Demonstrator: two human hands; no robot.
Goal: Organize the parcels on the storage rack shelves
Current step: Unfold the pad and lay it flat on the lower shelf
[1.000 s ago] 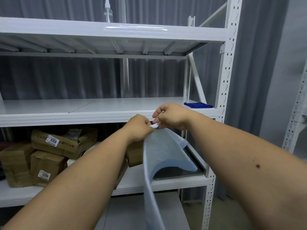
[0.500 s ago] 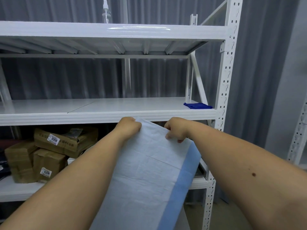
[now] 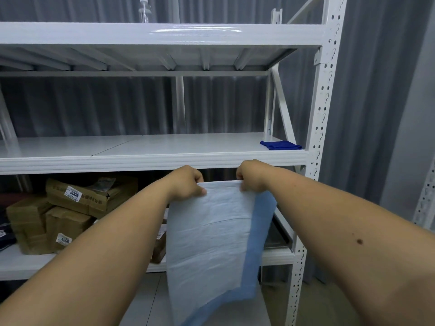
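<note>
Since 1 s ago the sheet (image 3: 211, 243) has gone from a curled, edge-on fold betw. the hands to a flat hanging panel, and the hands have drawn apart along its top edge; vs half a sec ago it hangs straighter and narrower. It's a pale, padded-looking sheet w/ a blue border down its right side and round the bottom, dangling in front of the rack (image 3: 320, 142) just below the lip of the middle shelf (image 3: 150, 147). Step in hand, as I read it: prepping the shelf, i.e. opening out a liner before any parcels go up, so the sorting proper looks barely begun. The parcels (image 3: 89, 196), brown cardboard boxes w/ number labels, sit stacked on the lower shelf at left, well apart from the sheet. Next move prob. calls for lifting the top edge over the shelf lip and laying the sheet flat w/o it folding back; it's limp, so both corners need to travel together. Grip: left hand (image 3: 186, 182) has fingers curled over the top-left corner, thumb pinching from the near side; right hand (image 3: 251, 176) pinches the top edge likewise, fingers bunched tight. A dark blue cloth (image 3: 280, 145) lies at the shelf's right end, near where the sheet may land. A clear bottle (image 3: 144, 10) stands on the top shelf.
</note>
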